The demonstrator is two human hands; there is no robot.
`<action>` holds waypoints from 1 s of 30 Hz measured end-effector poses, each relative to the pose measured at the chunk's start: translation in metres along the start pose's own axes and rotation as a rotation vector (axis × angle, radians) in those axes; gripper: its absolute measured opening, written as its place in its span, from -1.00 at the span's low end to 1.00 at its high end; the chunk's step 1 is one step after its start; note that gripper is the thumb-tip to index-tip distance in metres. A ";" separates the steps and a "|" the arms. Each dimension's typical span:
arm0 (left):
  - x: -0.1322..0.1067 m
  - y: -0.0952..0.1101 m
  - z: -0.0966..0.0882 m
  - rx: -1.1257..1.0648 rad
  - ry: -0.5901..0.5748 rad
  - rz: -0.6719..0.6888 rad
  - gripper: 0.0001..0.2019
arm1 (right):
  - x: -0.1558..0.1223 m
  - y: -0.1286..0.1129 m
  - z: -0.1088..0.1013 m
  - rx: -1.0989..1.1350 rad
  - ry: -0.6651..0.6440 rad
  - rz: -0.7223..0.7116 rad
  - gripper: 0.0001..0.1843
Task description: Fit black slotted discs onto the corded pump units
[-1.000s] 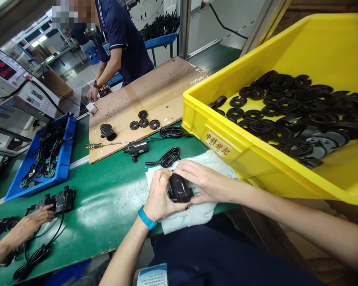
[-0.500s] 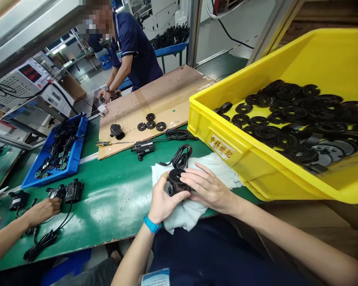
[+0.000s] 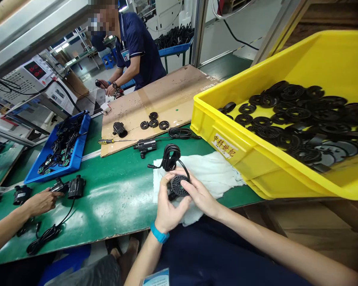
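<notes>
Between my curled left hand [image 3: 169, 211] and my right hand [image 3: 202, 195], both clasping its sides, I hold a black housing [image 3: 177, 186], its round, dull end turned toward me and patterned with curving ridges, a black cord [image 3: 170, 156] looped just beyond them.

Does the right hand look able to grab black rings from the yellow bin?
Probably not now: the right hand holds the black part, and the bin wall stands before the rings.

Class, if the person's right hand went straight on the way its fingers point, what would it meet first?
The right hand would likely first press into the black ribbed part it touches; the left hand seems next, though depth is unclear.
</notes>
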State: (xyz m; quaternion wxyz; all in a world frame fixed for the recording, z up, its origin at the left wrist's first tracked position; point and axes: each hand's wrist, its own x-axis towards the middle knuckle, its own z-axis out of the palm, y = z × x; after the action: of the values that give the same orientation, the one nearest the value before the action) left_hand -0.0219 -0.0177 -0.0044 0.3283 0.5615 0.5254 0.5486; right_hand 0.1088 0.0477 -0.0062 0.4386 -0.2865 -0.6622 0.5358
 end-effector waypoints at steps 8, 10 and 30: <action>0.006 0.014 -0.008 -0.001 -0.086 -0.112 -0.54 | -0.003 -0.005 -0.005 -0.116 0.019 -0.010 -0.44; 0.006 0.014 -0.008 -0.002 -0.089 -0.121 -0.54 | 0.000 -0.011 -0.012 -0.278 0.167 -0.082 -0.52; 0.011 0.009 0.005 0.234 -0.040 -0.017 -0.62 | 0.014 -0.074 -0.078 -1.104 -0.371 -0.561 -0.66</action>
State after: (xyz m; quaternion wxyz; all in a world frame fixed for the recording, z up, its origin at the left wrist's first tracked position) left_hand -0.0165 -0.0081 0.0059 0.2755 0.6024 0.5840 0.4692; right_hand 0.1779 0.0763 0.0719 0.2284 -0.1886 -0.9549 0.0221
